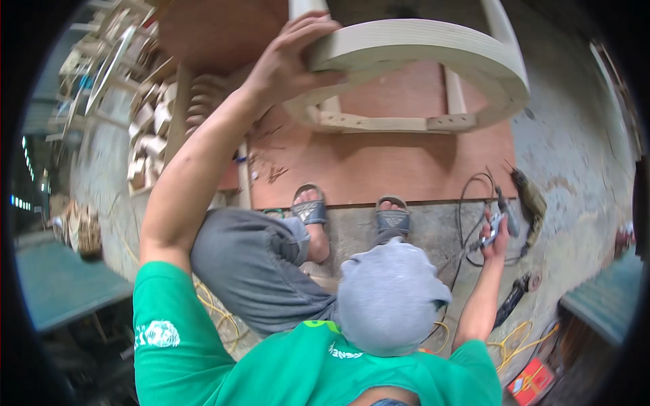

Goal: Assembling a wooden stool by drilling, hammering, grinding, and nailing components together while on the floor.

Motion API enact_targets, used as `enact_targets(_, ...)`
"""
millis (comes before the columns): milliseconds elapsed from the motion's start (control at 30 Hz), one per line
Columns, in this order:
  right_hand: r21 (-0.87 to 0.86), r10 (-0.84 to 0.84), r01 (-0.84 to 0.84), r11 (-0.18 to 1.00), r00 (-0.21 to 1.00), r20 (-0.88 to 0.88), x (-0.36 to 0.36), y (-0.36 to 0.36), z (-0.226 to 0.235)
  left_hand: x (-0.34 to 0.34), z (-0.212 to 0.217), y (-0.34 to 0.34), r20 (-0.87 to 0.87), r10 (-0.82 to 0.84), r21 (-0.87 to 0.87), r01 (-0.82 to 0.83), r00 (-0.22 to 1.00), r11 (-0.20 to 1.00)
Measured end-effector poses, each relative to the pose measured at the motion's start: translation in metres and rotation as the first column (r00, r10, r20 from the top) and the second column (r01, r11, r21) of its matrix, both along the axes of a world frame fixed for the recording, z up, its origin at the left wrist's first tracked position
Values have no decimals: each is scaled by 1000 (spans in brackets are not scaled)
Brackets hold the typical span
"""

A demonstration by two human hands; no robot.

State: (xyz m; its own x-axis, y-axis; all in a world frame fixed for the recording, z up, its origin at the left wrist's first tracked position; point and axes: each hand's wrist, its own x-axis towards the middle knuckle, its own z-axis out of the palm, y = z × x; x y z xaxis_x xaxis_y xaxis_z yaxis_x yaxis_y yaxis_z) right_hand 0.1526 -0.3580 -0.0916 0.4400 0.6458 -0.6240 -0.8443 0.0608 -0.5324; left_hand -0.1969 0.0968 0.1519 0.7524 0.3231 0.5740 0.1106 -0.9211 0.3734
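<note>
My left hand is wrapped over the left side of a pale wooden chair frame. The frame has a curved rail, legs reaching upward, and corner blocks with drilled holes. It stands tilted over a reddish-brown board. Low on the right, my right hand is closed around a small silver metal tool whose exact kind is blurred. Just beyond that hand lie a grey corded tool and an olive drill with a bit fitted. A light grey rounded cloth shape hides my right knee.
An angle grinder lies on the floor beside my right forearm. Yellow cord and a red box are at lower right. Wood blocks fill a crate on the left. Green-topped tables stand at both sides.
</note>
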Motion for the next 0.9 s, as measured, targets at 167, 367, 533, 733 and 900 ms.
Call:
enact_targets(167, -258, 135, -91, 962, 978, 159, -72, -26, -6, -1, 29, -5, -36, -96, 266, 102, 995, 959)
enact_targets(367, -451, 342, -45, 891, 719, 604, -132, -80, -50, -50, 122, -86, -397, 77, -36, -99, 915, 994)
enact_targets(533, -359, 177, 109, 927, 717, 674, -145, -74, -16, -94, 92, -257, -388, -460, -359, 329, 798, 873)
enact_targets(733, -382, 127, 187, 905, 738, 663, -153, -115, 27, -74, -8, -385, -219, -314, -474, 180, 924, 862)
enact_targets(900, -406, 119, 228, 885, 731, 672, -196, -122, 72, -52, -43, -390, -154, -23, -449, -50, 988, 892)
